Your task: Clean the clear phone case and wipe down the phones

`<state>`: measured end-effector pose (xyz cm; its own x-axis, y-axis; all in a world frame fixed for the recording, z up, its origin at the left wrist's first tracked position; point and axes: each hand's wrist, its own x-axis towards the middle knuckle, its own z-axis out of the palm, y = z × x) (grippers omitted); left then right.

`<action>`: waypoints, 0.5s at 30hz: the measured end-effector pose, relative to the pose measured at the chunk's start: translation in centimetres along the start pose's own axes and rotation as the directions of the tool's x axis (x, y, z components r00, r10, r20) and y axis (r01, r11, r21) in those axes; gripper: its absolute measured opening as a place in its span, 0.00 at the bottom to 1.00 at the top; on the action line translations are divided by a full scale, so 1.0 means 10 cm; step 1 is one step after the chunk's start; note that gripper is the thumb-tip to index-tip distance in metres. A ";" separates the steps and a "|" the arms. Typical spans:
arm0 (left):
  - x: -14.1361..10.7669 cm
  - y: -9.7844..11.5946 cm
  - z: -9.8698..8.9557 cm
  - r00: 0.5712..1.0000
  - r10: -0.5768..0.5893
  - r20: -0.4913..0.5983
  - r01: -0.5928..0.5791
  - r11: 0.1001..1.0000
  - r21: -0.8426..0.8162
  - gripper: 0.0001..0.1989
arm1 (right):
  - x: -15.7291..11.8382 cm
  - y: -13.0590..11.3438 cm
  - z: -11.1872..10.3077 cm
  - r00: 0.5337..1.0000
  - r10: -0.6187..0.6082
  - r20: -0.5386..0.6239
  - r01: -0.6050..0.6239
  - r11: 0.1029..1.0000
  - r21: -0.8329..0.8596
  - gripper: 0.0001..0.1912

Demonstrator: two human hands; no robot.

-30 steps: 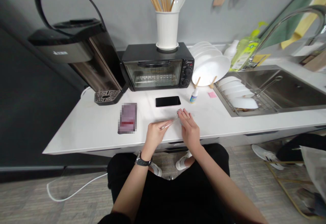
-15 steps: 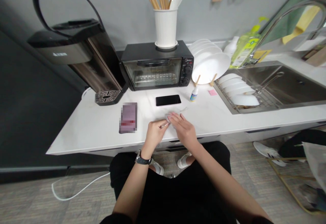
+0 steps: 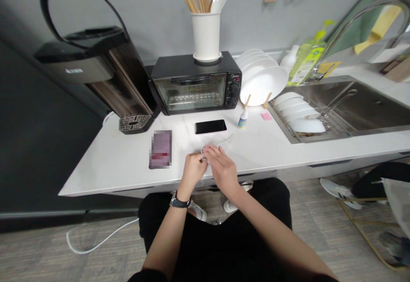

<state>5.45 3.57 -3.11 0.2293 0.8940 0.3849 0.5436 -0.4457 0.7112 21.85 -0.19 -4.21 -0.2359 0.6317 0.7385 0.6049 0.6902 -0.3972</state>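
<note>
My left hand [image 3: 194,167] is closed near the counter's front edge. Between its fingertips pokes out a small shiny object [image 3: 203,160], too small to name. My right hand [image 3: 223,165] lies slanted against it, fingers long and pressed together, thumb hidden. At the right fingertips shows a thin whitish loop [image 3: 203,150]; how the fingers grip it is hidden. A faint, thin translucent strand [image 3: 228,139] trails to the right beyond the fingers. Just behind the hands lies a phone [image 3: 210,127] with a dark screen. A small white bottle [image 3: 243,118] with a blue label stands upright to its right.
On the white counter [image 3: 105,168] lies a purple pixelated packet [image 3: 160,149], left of my hands. A dark dispenser [image 3: 118,77] and a toaster oven [image 3: 195,87] stand behind. White plates [image 3: 264,85], a pink note [image 3: 266,116] and a sink [image 3: 368,107] are rightward.
My right hand has slid left, closer to my left hand, and the whitish loop has moved left with it. Less of the shiny object shows now.
</note>
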 end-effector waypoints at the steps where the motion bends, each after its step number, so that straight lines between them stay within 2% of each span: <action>1: 0.00 -0.02 -0.01 1.000 -0.010 0.004 0.010 1.000 0.010 0.18 | 0.00 -0.06 0.03 1.000 -0.025 0.007 0.025 1.000 0.019 0.39; 4: 0.01 -0.05 -0.01 0.999 -0.033 0.012 0.033 0.999 0.016 0.19 | 0.01 -0.10 0.03 0.995 -0.099 0.027 0.097 0.994 0.046 0.42; 8: 0.00 0.01 0.00 0.999 -0.035 -0.006 0.035 0.999 0.000 0.19 | 0.01 0.09 -0.10 0.981 -0.187 0.059 0.185 0.982 0.046 0.44; 12: 0.00 0.11 -0.02 1.000 0.021 -0.016 -0.022 0.998 -0.065 0.15 | 0.00 0.43 -0.31 0.991 -0.124 0.042 0.127 0.990 -0.064 0.44; 15: 0.00 0.12 -0.02 1.000 -0.002 0.004 0.003 0.970 -0.241 0.14 | 0.00 0.70 -0.48 0.999 -0.033 0.006 0.034 0.988 -0.154 0.45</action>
<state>5.94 3.07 -2.12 0.2315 0.8949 0.3814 0.3332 -0.4413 0.8332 29.72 2.99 -4.42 -0.2600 0.6105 0.7481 0.7065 0.6484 -0.2836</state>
